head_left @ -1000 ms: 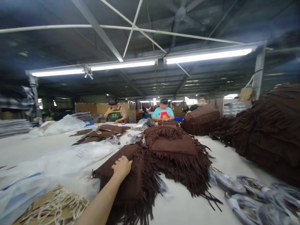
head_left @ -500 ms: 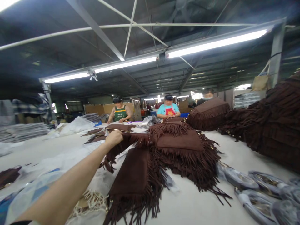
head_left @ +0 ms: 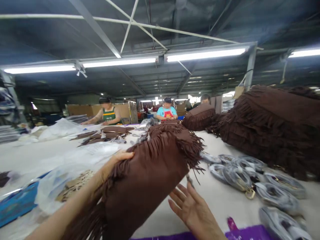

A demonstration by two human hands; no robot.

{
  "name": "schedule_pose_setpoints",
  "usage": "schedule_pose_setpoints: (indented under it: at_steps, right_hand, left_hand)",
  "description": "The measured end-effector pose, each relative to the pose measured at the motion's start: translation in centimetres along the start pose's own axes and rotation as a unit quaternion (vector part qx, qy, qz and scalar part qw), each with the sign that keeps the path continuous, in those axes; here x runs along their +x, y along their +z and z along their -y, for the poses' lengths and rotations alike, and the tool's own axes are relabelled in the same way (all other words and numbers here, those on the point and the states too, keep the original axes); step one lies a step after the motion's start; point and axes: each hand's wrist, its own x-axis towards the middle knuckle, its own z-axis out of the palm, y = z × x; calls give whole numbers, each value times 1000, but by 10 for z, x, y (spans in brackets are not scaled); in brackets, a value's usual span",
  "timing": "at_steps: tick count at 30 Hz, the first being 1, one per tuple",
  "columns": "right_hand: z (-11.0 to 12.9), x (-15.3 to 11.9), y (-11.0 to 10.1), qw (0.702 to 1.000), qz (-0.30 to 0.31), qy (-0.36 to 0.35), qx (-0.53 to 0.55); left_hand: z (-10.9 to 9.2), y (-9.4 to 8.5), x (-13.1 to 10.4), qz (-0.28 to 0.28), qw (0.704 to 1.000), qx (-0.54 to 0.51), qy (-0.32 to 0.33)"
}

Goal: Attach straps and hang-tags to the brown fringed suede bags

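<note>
the fringed brown bag [head_left: 147, 173] has been raised at a tilt above the desk [head_left: 225, 203], its edge gripped by the left hand [head_left: 116, 160]. the right hand [head_left: 193, 206] has come in, fingers spread, near the bag's corner, seemingly bearing no weight.

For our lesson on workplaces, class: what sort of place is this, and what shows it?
Probably a bag factory's finishing or packing area: a large pile of brown fringed bags, plastic-wrapped straps on the long table, and aproned workers beyond.
</note>
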Motion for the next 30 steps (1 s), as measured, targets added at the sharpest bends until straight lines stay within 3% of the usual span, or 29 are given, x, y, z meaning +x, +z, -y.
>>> schedule_pose_setpoints:
  at_steps: [3, 5, 7, 9, 11, 13, 16, 18, 19, 23, 26, 28, 30]
  right_hand:
    - [-17, 7, 11, 985, -104, -3, 137]
    - [-25, 2, 8, 978, -175, -15, 116]
    - [-28, -6, 5, 978, -191, -49, 70]
    - [-28, -13, 5, 976, -199, -82, 39]
    - [-28, -16, 8, 976, -193, -95, 35]
    - [-31, -17, 12, 981, -169, -80, 48]
    - [-38, -17, 10, 989, -130, -43, 54]
    - [-41, -22, 4, 992, -117, -31, 39]
    - [-41, -26, 0, 993, -113, -33, 31]
    - [-32, -49, -24, 988, -133, -37, -61]
    - [-16, -64, -47, 949, -165, -87, -253]
    - [-6, -70, -60, 891, -152, -132, -407]
    - [2, -74, -68, 813, -170, -171, -530]
  left_hand:
    - [47, 8, -19, 170, 978, -60, -106]
    - [64, 9, -25, 215, 969, 37, -118]
    - [67, 10, -20, 204, 952, 220, -67]
    - [62, 15, -8, 151, 918, 367, 6]
    - [53, 26, 3, 96, 899, 424, 54]
    - [49, 45, 3, 76, 895, 433, 82]
    - [63, 79, -20, 128, 867, 454, 163]
    - [86, 97, -40, 229, 800, 496, 250]
    - [98, 104, -48, 250, 773, 519, 266]
    - [133, 113, -54, 212, 715, 595, 299]
    - [124, 112, -46, 227, 687, 621, 301]
    - [107, 110, -44, 242, 682, 633, 274]
    - [93, 109, -46, 240, 685, 641, 248]
